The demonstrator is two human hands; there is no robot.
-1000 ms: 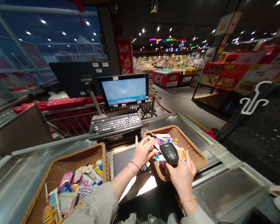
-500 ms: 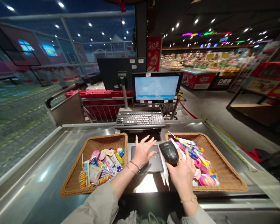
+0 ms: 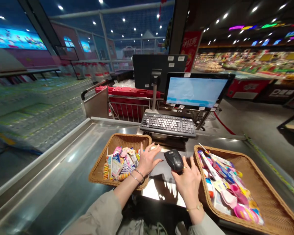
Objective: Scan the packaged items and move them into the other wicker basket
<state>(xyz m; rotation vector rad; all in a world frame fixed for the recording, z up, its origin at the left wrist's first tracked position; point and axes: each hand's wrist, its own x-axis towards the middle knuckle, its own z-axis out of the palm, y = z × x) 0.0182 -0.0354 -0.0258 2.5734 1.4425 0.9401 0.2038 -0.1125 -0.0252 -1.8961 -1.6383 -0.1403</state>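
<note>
My left hand (image 3: 148, 160) hovers with spread fingers by the right rim of a smaller-looking wicker basket (image 3: 127, 140), its palm holding nothing. Small colourful wrapped packets (image 3: 120, 164) lie in that basket. In my right hand (image 3: 189, 182) is a black barcode scanner (image 3: 174, 160), head turned up and left; thumb and fingers lie along its sides, and its handle is hidden by the palm. To the right of this hand stands another wicker basket (image 3: 262, 176), filled on its left side with bright packets and pink plastic items (image 3: 237, 195).
A keyboard (image 3: 169, 124) and a lit monitor (image 3: 196, 93) stand behind the hands, beside a dark second screen (image 3: 145, 71) seen from behind. The metal counter (image 3: 71, 169) runs to the left. A trolley with red crates (image 3: 129, 106) is beyond it.
The view has turned left, so baskets, keyboard and monitors sit further right. My left hand has moved left, off the grey plate towards the left basket. The scanner stays in my right hand.
</note>
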